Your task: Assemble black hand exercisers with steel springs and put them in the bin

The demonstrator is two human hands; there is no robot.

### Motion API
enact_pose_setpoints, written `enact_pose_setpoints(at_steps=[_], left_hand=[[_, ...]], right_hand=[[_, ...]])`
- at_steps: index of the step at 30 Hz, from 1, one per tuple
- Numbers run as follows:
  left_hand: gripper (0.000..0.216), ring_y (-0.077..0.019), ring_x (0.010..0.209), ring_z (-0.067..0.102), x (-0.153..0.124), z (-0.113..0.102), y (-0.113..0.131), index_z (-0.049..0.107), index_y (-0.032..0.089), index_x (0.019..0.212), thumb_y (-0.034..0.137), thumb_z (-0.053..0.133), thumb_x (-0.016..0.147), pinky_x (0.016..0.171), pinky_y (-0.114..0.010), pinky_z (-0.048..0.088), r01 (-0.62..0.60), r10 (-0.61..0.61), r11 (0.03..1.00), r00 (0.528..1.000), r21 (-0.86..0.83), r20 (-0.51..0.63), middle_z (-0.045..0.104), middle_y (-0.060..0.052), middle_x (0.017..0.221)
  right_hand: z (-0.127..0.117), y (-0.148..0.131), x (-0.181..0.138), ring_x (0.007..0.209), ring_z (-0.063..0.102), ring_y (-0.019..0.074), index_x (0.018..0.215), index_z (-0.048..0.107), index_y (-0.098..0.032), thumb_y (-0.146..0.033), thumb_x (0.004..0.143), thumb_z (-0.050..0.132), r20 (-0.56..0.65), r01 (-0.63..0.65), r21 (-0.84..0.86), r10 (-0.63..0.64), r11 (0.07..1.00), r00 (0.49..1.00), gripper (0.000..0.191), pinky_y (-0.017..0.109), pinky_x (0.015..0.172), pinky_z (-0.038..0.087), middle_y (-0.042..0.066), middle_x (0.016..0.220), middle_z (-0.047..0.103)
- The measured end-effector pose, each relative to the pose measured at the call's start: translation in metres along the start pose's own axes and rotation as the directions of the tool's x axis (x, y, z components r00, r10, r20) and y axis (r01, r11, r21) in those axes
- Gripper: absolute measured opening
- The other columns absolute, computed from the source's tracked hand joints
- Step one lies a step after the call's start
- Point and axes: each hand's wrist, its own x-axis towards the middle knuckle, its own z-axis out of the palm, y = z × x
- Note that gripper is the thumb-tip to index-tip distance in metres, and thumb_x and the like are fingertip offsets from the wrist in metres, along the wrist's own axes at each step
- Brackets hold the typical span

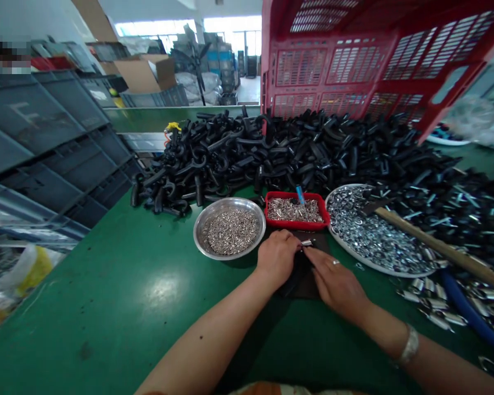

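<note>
My left hand [276, 257] is curled over a black plastic handle [290, 282] lying on a dark mat [308, 288] on the green table [127, 296]. My right hand [335, 282] meets it from the right, fingers pinched on a small silver metal piece [307, 242] at the handle's end. Just beyond my hands stands a red tray [296, 210] of small metal parts, with a blue tool [300, 195] sticking up in it.
A round steel dish [229, 227] of tiny metal rings sits left of the red tray. A large plate [374, 236] of shiny clips lies to the right, a wooden-handled hammer [436, 244] across it. A big heap of black handles [313, 153], a tilted red crate [374, 60] and grey bins [45, 142] surround them.
</note>
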Motion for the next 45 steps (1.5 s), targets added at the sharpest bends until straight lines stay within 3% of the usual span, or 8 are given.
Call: enact_pose_setpoints(at_steps=[4, 11, 23, 29, 35, 38, 42, 45], left_hand=[[0.018, -0.0155, 0.088, 0.051, 0.005, 0.005, 0.0, 0.063, 0.02, 0.09, 0.025, 0.046, 0.086, 0.075, -0.025, 0.043, -0.026, 0.027, 0.999, 0.999, -0.042, 0.022, 0.058, -0.003, 0.091], [0.012, -0.014, 0.083, 0.055, 0.012, 0.003, -0.009, 0.062, 0.018, 0.085, 0.016, 0.052, 0.08, 0.077, -0.026, 0.044, -0.032, 0.037, 0.987, 0.999, -0.156, 0.034, 0.06, -0.002, 0.086], [0.017, -0.0154, 0.083, 0.055, 0.001, 0.011, 0.003, 0.058, 0.02, 0.088, 0.022, 0.041, 0.086, 0.069, -0.025, 0.046, -0.093, 0.099, 0.987, 0.994, 0.134, -0.039, 0.059, -0.004, 0.091], [0.019, -0.0136, 0.079, 0.057, 0.003, 0.012, -0.003, 0.057, 0.02, 0.091, 0.022, 0.037, 0.088, 0.064, -0.023, 0.047, -0.196, 0.189, 0.966, 0.98, 0.169, 0.056, 0.059, -0.003, 0.093], [0.021, -0.0156, 0.087, 0.055, 0.001, 0.009, -0.006, 0.059, 0.018, 0.092, 0.024, 0.039, 0.089, 0.075, -0.028, 0.048, -0.186, 0.186, 0.977, 0.983, 0.105, 0.014, 0.059, -0.005, 0.093], [0.021, -0.0162, 0.093, 0.054, -0.003, 0.007, -0.012, 0.06, 0.018, 0.098, 0.02, 0.042, 0.087, 0.082, -0.03, 0.048, -0.246, 0.246, 0.969, 0.969, -0.029, -0.013, 0.06, -0.005, 0.098], [0.027, -0.0158, 0.103, 0.052, -0.008, 0.004, -0.022, 0.056, 0.018, 0.11, 0.018, 0.043, 0.086, 0.089, -0.032, 0.045, -0.301, 0.287, 0.932, 0.953, -0.204, -0.094, 0.057, -0.007, 0.111], [0.026, -0.0162, 0.099, 0.054, -0.009, 0.003, -0.022, 0.058, 0.019, 0.108, 0.023, 0.044, 0.086, 0.086, -0.033, 0.045, -0.369, 0.358, 0.908, 0.929, -0.197, -0.093, 0.06, -0.007, 0.109]], right_hand=[[-0.001, 0.008, -0.011, 0.121, 0.041, 0.0186, 0.129, 0.038, -0.014, -0.016, 0.083, 0.039, 0.028, -0.099, 0.171, 0.095, 0.98, 0.995, 0.046, 0.036, 0.097, 0.04, 0.013, 0.128, 0.048], [-0.001, 0.012, -0.012, 0.127, 0.032, 0.0191, 0.129, 0.039, -0.013, -0.011, 0.083, 0.037, 0.056, -0.042, 0.259, 0.029, 0.965, 0.998, 0.046, 0.04, 0.1, 0.037, 0.012, 0.131, 0.045], [0.007, 0.013, -0.019, 0.129, 0.027, 0.0199, 0.124, 0.044, -0.011, -0.006, 0.08, 0.037, 0.028, -0.011, 0.283, 0.003, 0.959, 1.0, 0.045, 0.041, 0.101, 0.036, 0.014, 0.131, 0.044], [0.008, 0.011, -0.02, 0.129, 0.028, 0.0201, 0.123, 0.045, -0.011, -0.006, 0.08, 0.036, 0.028, -0.011, 0.273, 0.003, 0.962, 1.0, 0.045, 0.041, 0.1, 0.037, 0.013, 0.132, 0.044], [-0.008, 0.015, -0.012, 0.127, 0.031, 0.0194, 0.124, 0.044, -0.012, -0.009, 0.081, 0.037, 0.036, 0.038, 0.162, -0.045, 0.986, 0.998, 0.044, 0.036, 0.099, 0.038, 0.011, 0.131, 0.045], [-0.047, 0.05, -0.018, 0.122, 0.037, 0.0274, 0.121, 0.046, -0.012, -0.017, 0.081, 0.041, -0.027, -0.113, -0.12, 0.111, 0.986, 0.993, 0.041, 0.046, 0.096, 0.037, 0.014, 0.128, 0.047], [-0.099, 0.118, -0.053, 0.083, 0.058, 0.0389, 0.105, 0.057, -0.017, -0.028, 0.074, 0.045, 0.059, -0.524, -0.509, 0.635, 0.683, 0.77, 0.034, 0.058, 0.061, 0.045, 0.017, 0.098, 0.062], [-0.113, 0.152, -0.079, 0.078, 0.058, 0.037, 0.093, 0.06, -0.02, -0.028, 0.075, 0.043, 0.13, -0.535, -0.558, 0.704, 0.634, 0.698, 0.026, 0.056, 0.057, 0.044, 0.014, 0.086, 0.064]])
